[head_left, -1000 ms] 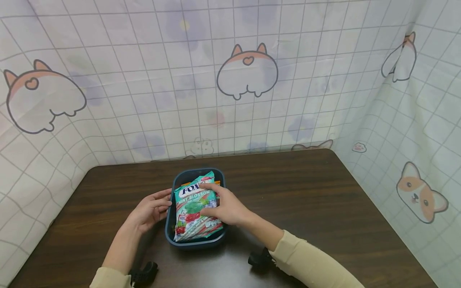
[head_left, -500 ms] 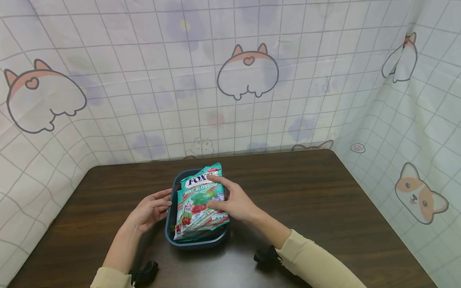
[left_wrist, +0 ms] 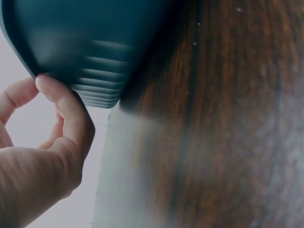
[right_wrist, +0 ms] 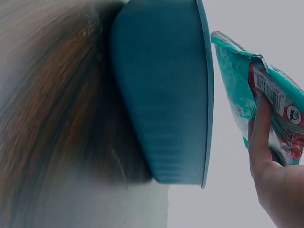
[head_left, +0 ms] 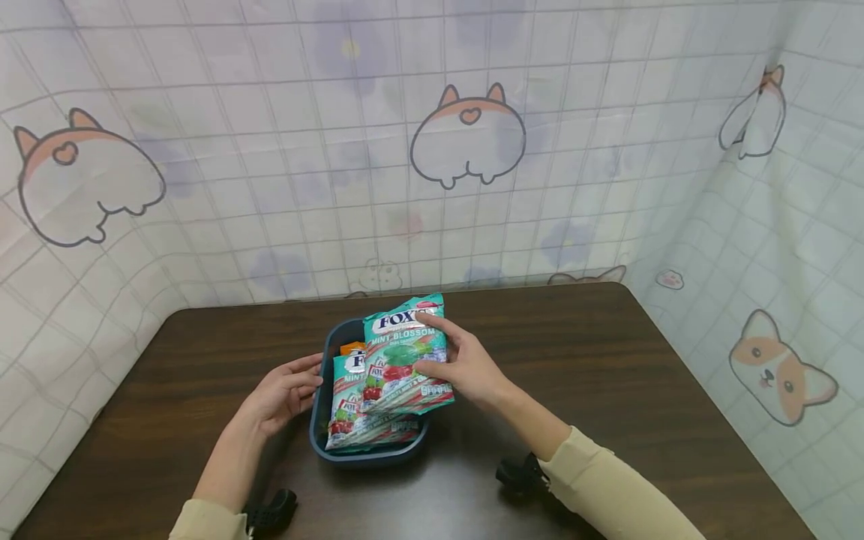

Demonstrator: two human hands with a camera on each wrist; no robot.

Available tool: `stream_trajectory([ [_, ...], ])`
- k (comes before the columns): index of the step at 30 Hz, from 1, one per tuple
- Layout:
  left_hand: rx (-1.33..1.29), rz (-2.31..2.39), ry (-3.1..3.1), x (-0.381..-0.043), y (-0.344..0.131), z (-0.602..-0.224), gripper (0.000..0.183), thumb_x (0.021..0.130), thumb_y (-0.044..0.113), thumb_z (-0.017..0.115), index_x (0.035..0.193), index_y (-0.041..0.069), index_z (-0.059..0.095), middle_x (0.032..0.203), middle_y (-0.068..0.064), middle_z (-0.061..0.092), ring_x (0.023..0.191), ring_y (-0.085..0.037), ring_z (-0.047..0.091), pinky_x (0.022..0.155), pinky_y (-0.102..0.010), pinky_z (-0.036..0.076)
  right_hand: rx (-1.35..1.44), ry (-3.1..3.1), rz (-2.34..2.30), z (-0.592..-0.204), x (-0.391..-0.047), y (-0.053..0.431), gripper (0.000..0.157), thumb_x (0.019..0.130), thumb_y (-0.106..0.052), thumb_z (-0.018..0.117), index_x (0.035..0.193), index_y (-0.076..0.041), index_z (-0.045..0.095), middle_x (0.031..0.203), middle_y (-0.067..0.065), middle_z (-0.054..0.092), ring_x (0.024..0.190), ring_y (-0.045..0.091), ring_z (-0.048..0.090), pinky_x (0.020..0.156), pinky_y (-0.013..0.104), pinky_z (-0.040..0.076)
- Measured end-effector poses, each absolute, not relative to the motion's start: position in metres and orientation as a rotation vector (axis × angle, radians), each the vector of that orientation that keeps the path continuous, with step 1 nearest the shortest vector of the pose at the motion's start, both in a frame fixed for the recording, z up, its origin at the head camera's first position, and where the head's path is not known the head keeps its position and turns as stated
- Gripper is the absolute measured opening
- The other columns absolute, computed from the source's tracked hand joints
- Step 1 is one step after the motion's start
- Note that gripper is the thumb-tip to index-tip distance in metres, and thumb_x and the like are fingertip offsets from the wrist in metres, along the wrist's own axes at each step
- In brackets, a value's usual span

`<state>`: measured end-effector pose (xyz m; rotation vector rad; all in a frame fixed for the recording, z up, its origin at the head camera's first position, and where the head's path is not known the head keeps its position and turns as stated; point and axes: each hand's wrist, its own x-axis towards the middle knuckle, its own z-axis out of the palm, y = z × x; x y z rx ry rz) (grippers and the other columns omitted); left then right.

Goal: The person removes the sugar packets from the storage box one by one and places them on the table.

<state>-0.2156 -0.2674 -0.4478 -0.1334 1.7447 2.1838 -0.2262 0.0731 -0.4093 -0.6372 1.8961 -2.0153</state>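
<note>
A blue-green plastic basket (head_left: 326, 442) stands on the table, left of the middle. At its left side, my left hand (head_left: 283, 397) holds the rim, its bent fingers and thumb meeting there in the left wrist view. My right hand (head_left: 472, 365) grips the right edge of a green candy bag (head_left: 398, 367) labelled FOX'S Mint Blossom. This bag is raised over the basket's right side; the right wrist view has it above the rim. Beneath, a second Mint Blossom candy bag (head_left: 347, 420) lies in the basket, partly covered. Behind it shows a bit of orange packaging (head_left: 351, 348).
The dark wood table (head_left: 574, 360) extends right and left of the basket. A patterned white cloth (head_left: 304, 150) hangs behind and along the sides. Black wrist devices (head_left: 520, 476) sit at both sleeves.
My right hand has lifted the top candy bag up and to the right, uncovering the second bag and orange packaging. My left hand has stayed at the basket's rim.
</note>
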Motion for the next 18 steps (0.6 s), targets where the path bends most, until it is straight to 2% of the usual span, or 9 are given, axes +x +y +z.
stream_trajectory([
  [18,-0.171,2.192,1.757,-0.216,-0.266,-0.448,0.061,0.102,-0.001,0.056,0.157,-0.005,0.028,0.117,-0.001,0.070,0.090,-0.012,0.072,0.087,-0.031,0.058,-0.507,1.960,-2.104,-0.409,-0.233,0.127,0.071,0.097,-0.001,0.069,0.159,-0.014,0.037,0.142,0.025,0.049,0.111,0.029,0.065,0.088,0.038,0.058],
])
